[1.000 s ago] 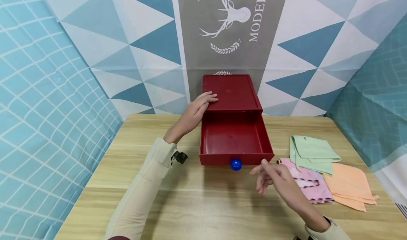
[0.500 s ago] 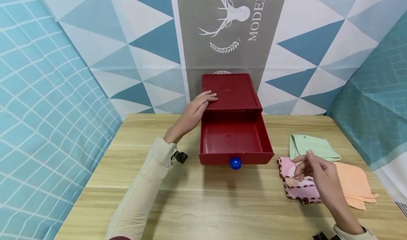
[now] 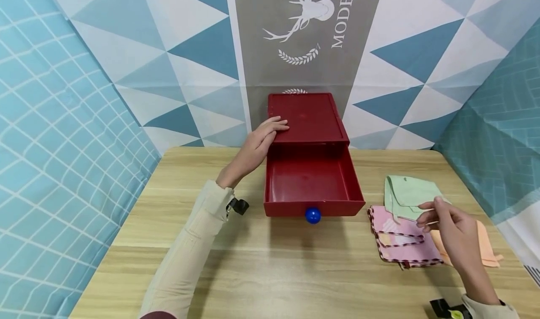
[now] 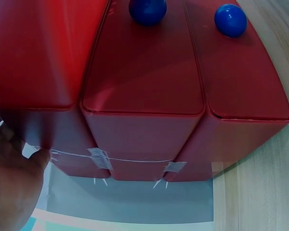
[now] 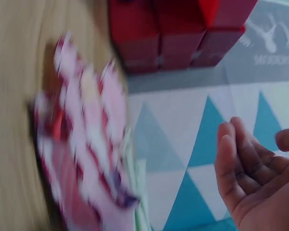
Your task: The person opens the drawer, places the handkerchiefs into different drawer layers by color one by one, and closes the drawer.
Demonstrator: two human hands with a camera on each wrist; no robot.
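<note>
My left hand [image 3: 257, 143] rests on the top left edge of a red drawer cabinet [image 3: 310, 117], fingers laid over the top. The left wrist view shows its thumb [image 4: 41, 159] against the cabinet's side. The top drawer [image 3: 314, 208] is pulled out, and its visible inside holds nothing; a blue ball knob [image 3: 313, 215] sits on its front. My right hand [image 3: 457, 234] hovers over the cloths at the right, fingers loosely bent around nothing. Below it lie a folded pink cloth [image 3: 411, 253], a green cloth [image 3: 411, 192] and an orange cloth [image 3: 487, 246], which the hand partly hides.
Two lower drawers with blue knobs [image 4: 231, 20] show closed in the left wrist view. The cabinet stands at the back of a wooden table [image 3: 253, 277], before a patterned wall cloth [image 3: 202, 61]. Blue cloth walls [image 3: 63, 169] rise on both sides.
My right hand has moved away from the drawer's front right corner, rightward over the cloths. My left hand stays on the cabinet, and the drawer remains out.
</note>
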